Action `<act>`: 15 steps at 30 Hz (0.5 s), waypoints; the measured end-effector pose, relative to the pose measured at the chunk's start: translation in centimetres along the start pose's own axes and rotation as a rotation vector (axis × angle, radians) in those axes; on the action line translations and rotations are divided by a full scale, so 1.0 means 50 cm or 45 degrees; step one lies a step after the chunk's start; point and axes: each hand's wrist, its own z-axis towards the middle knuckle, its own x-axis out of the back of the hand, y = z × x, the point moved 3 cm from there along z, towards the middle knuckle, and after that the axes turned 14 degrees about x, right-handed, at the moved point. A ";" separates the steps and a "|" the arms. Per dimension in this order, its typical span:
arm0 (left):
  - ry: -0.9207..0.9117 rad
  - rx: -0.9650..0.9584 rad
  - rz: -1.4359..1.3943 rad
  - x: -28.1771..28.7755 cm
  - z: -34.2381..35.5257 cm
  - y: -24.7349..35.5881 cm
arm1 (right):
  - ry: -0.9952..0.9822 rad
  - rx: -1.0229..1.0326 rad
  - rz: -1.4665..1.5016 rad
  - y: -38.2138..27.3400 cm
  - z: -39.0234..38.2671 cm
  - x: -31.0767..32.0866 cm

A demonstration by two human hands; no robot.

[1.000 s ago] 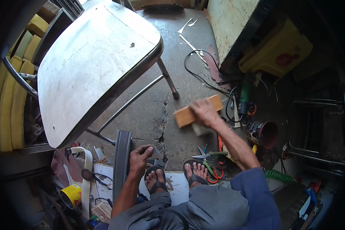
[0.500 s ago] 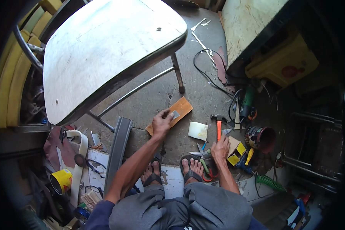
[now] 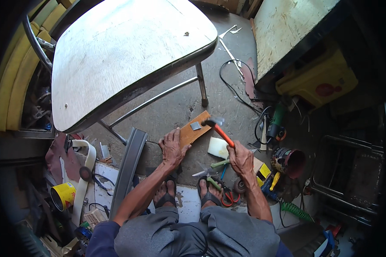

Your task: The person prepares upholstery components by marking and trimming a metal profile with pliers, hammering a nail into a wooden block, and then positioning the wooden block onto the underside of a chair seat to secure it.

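My left hand [image 3: 171, 150] rests on the near end of a wooden board [image 3: 195, 135] lying on the floor, fingers spread. A small grey metal piece [image 3: 195, 125] lies on the board. My right hand [image 3: 240, 159] grips an orange-handled hammer [image 3: 225, 138], its blurred head over the board beside the metal piece. A cream foam block [image 3: 217, 147] sits just right of the board. Below it are green-handled snips [image 3: 214, 182] and red-handled scissors [image 3: 230, 197]. An open cardboard box [image 3: 263, 172] lies beside my right wrist.
A chair with a pale seat [image 3: 128, 55] stands ahead-left. A grey channel piece [image 3: 128, 167] lies left of my arm, near a yellow can [image 3: 62, 196]. At right are a green power tool [image 3: 276, 120] with cord, a paint-stained can [image 3: 291, 162] and a dark metal frame [image 3: 345, 180].
My right hand has picked up the hammer and raised it over the board. My left hand has left the metal piece and moved to the board's near end.
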 end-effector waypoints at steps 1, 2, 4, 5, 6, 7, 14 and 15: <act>0.016 -0.004 0.002 -0.003 -0.002 -0.010 | 0.046 0.043 0.048 -0.041 0.024 0.018; 0.041 -0.012 0.001 0.000 0.005 -0.012 | 0.098 0.092 0.093 -0.067 0.042 0.020; 0.021 -0.008 0.007 0.003 0.009 -0.019 | 0.275 0.104 0.243 -0.095 0.026 -0.008; 0.007 -0.012 0.003 0.001 0.008 -0.016 | 0.373 0.095 0.291 -0.100 0.010 -0.024; 0.008 -0.025 -0.004 0.002 0.004 -0.015 | 0.472 0.088 0.340 -0.097 -0.003 -0.043; 0.015 -0.046 -0.009 0.000 0.003 -0.014 | 0.433 0.113 0.146 -0.077 -0.011 -0.079; 0.040 -0.070 -0.010 -0.003 0.009 -0.025 | -0.429 -0.263 0.006 -0.037 -0.015 -0.149; 0.056 -0.070 -0.013 -0.001 0.021 -0.020 | -0.308 -0.230 0.062 -0.047 -0.013 -0.138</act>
